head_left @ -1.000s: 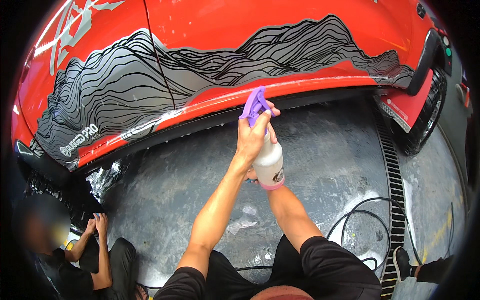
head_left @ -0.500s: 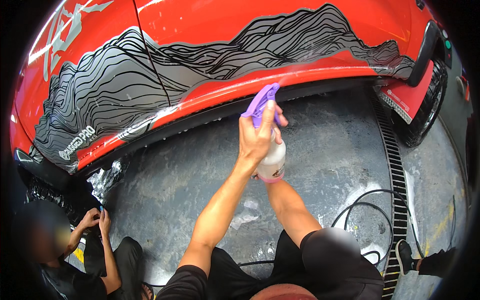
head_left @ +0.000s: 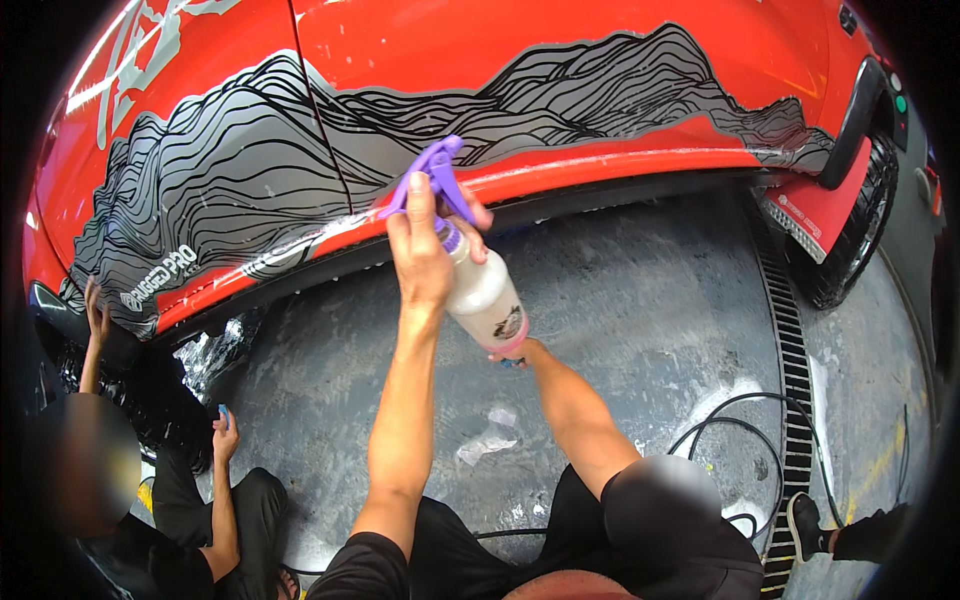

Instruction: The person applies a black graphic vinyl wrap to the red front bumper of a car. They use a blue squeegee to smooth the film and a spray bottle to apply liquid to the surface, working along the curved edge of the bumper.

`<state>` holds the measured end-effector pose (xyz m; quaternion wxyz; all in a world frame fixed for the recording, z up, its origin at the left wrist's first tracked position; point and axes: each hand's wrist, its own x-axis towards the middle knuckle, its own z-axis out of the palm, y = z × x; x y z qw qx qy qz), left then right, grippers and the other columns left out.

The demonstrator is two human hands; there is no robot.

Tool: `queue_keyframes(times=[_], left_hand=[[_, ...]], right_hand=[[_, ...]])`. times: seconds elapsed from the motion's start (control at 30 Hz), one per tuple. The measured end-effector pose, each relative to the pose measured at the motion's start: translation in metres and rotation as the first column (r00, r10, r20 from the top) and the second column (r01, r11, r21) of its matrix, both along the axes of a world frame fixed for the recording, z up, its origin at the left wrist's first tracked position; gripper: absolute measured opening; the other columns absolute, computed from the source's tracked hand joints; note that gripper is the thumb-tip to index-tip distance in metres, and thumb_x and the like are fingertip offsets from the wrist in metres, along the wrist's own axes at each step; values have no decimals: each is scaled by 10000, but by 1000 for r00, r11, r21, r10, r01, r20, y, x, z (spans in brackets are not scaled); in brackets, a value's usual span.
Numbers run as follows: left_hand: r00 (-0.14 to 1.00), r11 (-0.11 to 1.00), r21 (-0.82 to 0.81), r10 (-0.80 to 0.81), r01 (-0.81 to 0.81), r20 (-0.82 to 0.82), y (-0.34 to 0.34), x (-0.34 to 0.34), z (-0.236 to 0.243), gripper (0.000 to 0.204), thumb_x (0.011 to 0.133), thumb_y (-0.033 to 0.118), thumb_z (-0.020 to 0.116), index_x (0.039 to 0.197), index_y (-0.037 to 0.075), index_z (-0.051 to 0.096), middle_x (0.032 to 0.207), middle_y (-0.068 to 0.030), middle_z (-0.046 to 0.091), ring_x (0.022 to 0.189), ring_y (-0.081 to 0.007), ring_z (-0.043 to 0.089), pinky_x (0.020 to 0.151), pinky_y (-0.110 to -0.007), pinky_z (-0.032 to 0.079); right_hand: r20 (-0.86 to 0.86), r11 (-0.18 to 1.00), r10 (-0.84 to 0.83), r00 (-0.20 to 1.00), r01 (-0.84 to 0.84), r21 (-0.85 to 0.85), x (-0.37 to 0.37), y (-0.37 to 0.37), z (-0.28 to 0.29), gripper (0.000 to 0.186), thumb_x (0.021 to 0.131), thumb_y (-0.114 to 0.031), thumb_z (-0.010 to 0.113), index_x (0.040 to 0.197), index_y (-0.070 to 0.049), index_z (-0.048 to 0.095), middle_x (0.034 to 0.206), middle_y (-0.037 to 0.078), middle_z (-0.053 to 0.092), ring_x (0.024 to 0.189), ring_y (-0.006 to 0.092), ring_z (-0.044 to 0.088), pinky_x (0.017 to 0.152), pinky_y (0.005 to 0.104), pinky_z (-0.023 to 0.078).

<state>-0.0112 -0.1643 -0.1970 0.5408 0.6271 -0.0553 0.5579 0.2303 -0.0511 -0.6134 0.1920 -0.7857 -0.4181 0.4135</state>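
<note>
My left hand (head_left: 420, 255) is wrapped around the neck of a white spray bottle (head_left: 485, 295), fingers at its purple trigger head (head_left: 432, 170). The nozzle points left toward the red car's lower door (head_left: 560, 170), just above the sill. My right hand (head_left: 512, 352) is under the bottle's base and grips it; the bottle hides most of this hand. The door carries a grey panel with black wavy lines (head_left: 250, 170).
A co-worker crouches at the lower left, with one hand (head_left: 95, 312) on the car and the other (head_left: 225, 425) near the wet concrete floor (head_left: 640, 300). A drain grate (head_left: 790, 350) runs along the right, beside a black hose (head_left: 715, 430), a rear wheel (head_left: 855, 250) and a red mudflap (head_left: 815, 215).
I have lifted the bottle and tilted it toward the car, the trigger head now against the sill. The co-worker has raised one hand onto the car.
</note>
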Motion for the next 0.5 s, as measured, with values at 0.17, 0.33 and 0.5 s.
queue_keyframes(times=[0.17,0.33,0.5], left_hand=[[969,977,50,213,-208,-126,23,-48,6,713,1140,574,363,1034,-61,671,836,-207,749,447,-172,574,460,-305,493],[979,982,4,186,-186,-83,39,-60,13,692,1140,583,388,906,-15,647,673,-128,659,454,-173,593,456,-312,484],[975,986,16,168,-168,-142,43,-80,23,658,1136,529,429,1032,-66,689,907,-206,772,444,-174,580,467,-322,494]], right_hand=[[33,995,86,996,-84,-53,-59,-1,21,534,881,-576,839,1078,-90,738,935,43,672,695,170,556,570,340,482],[33,994,41,999,-37,-101,-42,-10,25,454,895,-523,854,1025,-102,742,859,29,627,673,154,525,540,318,455],[47,991,59,997,-53,-124,-42,-7,23,451,895,-515,855,989,-91,733,832,33,618,644,154,511,534,320,445]])
